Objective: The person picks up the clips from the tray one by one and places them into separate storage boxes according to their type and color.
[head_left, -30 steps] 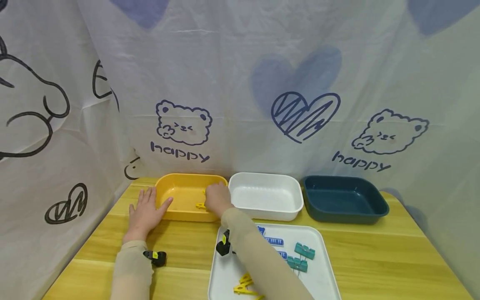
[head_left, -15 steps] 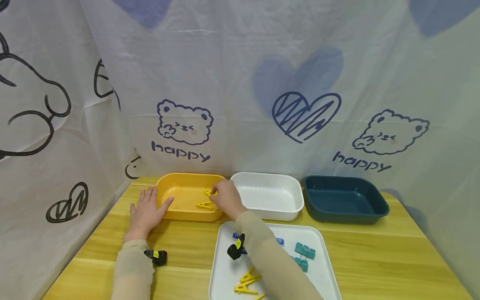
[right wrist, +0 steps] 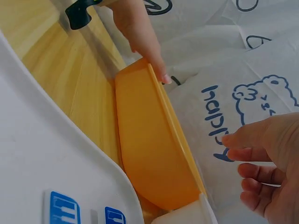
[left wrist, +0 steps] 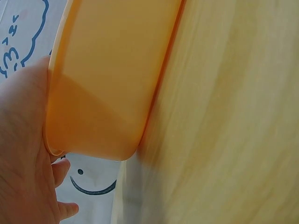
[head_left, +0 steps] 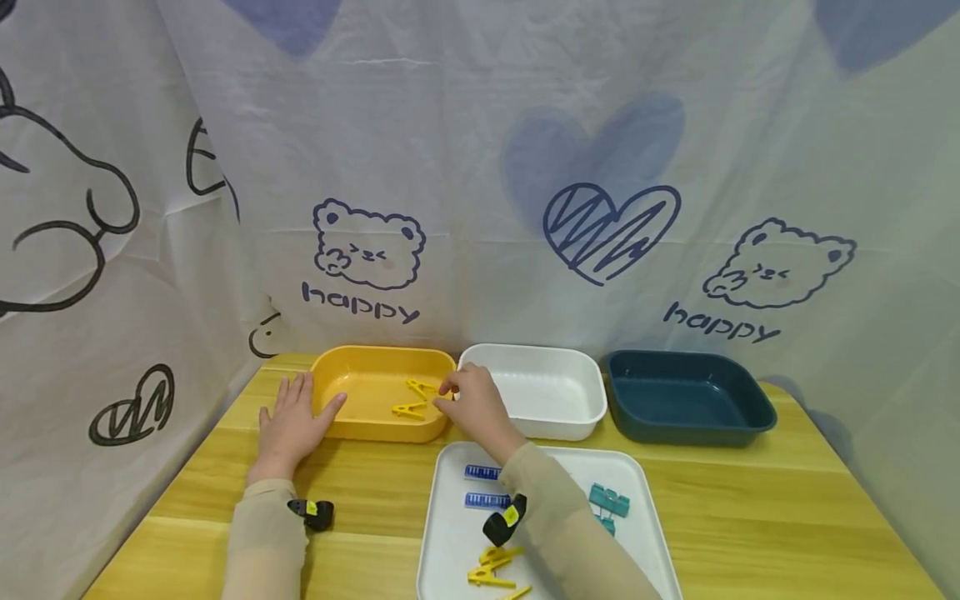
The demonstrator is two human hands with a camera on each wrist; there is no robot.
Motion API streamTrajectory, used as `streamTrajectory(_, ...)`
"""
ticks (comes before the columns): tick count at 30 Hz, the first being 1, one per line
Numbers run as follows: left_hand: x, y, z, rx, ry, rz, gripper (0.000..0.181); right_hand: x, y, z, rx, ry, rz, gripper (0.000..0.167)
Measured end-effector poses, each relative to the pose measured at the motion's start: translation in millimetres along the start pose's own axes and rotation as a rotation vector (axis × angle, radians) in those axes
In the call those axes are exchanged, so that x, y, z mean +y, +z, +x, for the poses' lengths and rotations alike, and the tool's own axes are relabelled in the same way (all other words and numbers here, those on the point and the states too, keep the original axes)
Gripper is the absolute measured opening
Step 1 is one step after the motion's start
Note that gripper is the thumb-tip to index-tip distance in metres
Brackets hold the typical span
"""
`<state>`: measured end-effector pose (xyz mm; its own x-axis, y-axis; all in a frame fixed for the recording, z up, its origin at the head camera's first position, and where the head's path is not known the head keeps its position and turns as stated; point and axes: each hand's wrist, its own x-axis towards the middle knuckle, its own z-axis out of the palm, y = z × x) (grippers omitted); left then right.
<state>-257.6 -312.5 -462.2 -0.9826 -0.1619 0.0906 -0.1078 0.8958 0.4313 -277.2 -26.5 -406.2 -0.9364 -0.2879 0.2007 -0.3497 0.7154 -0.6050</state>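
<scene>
My left hand rests at the left end of the yellow box, its fingers spread and its thumb over the rim. In the left wrist view, that hand lies against the rim of the box. Two yellow clips, one nearer and one farther, lie on the right part of the box floor. My right hand hovers over the gap between the yellow box and the white box. The right wrist view shows its fingers loosely bent, with nothing between them.
A dark teal box stands to the right of the white one. On the white tray in front lie several yellow clips, blue piano-key pieces and teal binder clips. The right forearm partly covers the tray. A printed curtain hangs behind.
My right hand has let go of a yellow clip, now lying in the yellow box, and has drawn back to the right, out over the box's edge. The left hand stays put.
</scene>
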Motion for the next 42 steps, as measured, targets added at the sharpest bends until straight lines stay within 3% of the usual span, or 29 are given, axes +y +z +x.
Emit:
streamTrajectory(3,0.7,-0.8,-0.3,-0.003,-0.001,-0.003,0.100,2,-6,-9.0,0.008,-0.015,0.013,0.013)
streamTrajectory(10,1.0,-0.7,0.7,-0.005,0.002,-0.001,0.100,10,-16,-30.3,0.042,-0.135,-0.014,0.012)
streamTrajectory(27,0.9,-0.6,0.9,0.002,-0.005,-0.002,0.100,19,-32,-73.4,-0.026,-0.130,0.040,0.012)
streamTrajectory(42,-1.2,-1.1,-0.9,-0.007,-0.010,-0.006,0.100,40,-36,-95.7,-0.147,-0.278,0.088,0.010)
